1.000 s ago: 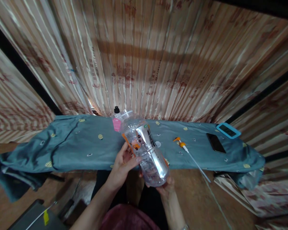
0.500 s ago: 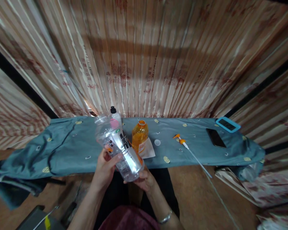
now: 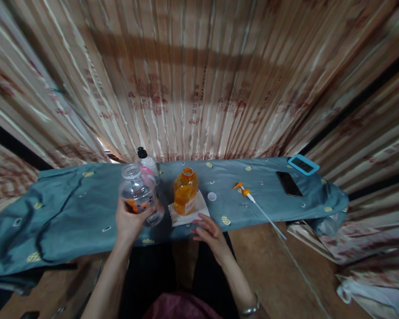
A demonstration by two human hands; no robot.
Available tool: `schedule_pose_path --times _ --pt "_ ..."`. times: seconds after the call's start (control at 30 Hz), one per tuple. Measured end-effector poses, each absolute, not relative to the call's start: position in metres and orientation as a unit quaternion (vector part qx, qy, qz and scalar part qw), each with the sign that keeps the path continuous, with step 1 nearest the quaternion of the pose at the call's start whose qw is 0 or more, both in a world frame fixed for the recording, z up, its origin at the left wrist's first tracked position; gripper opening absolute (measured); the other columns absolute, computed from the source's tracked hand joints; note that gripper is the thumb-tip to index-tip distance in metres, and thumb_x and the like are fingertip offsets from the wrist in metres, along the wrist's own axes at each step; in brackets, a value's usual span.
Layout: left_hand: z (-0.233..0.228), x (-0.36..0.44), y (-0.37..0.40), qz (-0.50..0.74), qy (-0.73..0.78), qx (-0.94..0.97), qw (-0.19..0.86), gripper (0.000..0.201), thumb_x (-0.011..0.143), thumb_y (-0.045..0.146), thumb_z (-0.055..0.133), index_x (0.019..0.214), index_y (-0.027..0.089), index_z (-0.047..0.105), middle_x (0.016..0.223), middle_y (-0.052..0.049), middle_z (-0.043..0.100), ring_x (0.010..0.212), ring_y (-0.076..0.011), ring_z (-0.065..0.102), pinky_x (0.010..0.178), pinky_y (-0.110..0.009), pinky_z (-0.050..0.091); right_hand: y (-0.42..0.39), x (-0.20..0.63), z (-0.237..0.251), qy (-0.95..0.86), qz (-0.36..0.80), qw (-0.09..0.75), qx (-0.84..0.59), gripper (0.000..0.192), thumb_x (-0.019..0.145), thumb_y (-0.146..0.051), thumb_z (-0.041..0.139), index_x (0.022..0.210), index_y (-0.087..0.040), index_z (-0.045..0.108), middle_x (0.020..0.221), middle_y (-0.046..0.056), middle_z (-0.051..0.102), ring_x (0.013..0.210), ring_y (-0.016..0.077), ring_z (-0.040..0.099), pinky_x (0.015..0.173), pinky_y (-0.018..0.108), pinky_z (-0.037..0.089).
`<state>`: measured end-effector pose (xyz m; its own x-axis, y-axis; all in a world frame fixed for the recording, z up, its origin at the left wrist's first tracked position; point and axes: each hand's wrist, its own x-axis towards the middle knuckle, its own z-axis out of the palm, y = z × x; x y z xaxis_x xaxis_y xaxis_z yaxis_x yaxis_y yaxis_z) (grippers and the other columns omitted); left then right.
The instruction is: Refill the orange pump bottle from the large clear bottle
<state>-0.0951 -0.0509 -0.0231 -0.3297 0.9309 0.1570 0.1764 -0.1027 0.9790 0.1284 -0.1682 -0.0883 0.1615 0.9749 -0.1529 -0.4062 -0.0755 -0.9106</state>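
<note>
My left hand [image 3: 130,221] is wrapped round a clear plastic bottle [image 3: 138,188] with an open mouth, upright or nearly so at the left of the table. My right hand [image 3: 209,232] holds nothing, its fingers spread at the table's front edge, close to a folded white tissue [image 3: 201,208]. On that tissue stands an orange bottle [image 3: 185,191], uncapped, with orange liquid inside. An orange and white pump dispenser [image 3: 248,193] with a long tube lies to the right. Between the two is a small clear round disc [image 3: 212,196].
Behind the clear bottle stands a bottle with a black cap [image 3: 142,153]. A black phone [image 3: 289,183] and a blue-framed device [image 3: 303,165] lie at the right end of the cloth-covered table [image 3: 86,199]. A curtain [image 3: 186,88] hangs behind.
The clear bottle, earlier tilted in both hands, has come upright and further left in my left hand. My right hand has let go of it and opened. The view has shifted slightly.
</note>
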Motion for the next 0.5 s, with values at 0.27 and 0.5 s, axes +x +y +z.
schedule_pose_path --times 0.27,0.5 --pt "-0.044 -0.101 -0.046 0.569 0.577 0.48 0.335 0.072 0.044 0.033 0.09 0.106 0.021 0.055 0.098 -0.005 0.07 0.086 -0.0238 0.069 0.081 -0.041 0.058 -0.127 0.192 -0.112 -0.407 0.345 0.551 -0.642 0.079 0.075 -0.057 0.072 0.133 -0.009 0.049 0.129 0.022 0.058 0.106 0.03 0.063 0.097 0.052 0.051" --pt "-0.062 -0.109 -0.051 0.539 0.596 0.502 0.322 0.071 0.051 0.037 0.088 0.111 0.021 0.054 0.105 -0.006 0.068 0.097 -0.0262 0.069 0.091 -0.044 0.055 -0.086 0.208 -0.122 -0.495 0.232 0.475 -0.689 0.092 0.072 -0.058 0.068 0.142 -0.003 0.043 0.134 0.025 0.055 0.114 0.0369 0.06 0.1 0.056 0.047"
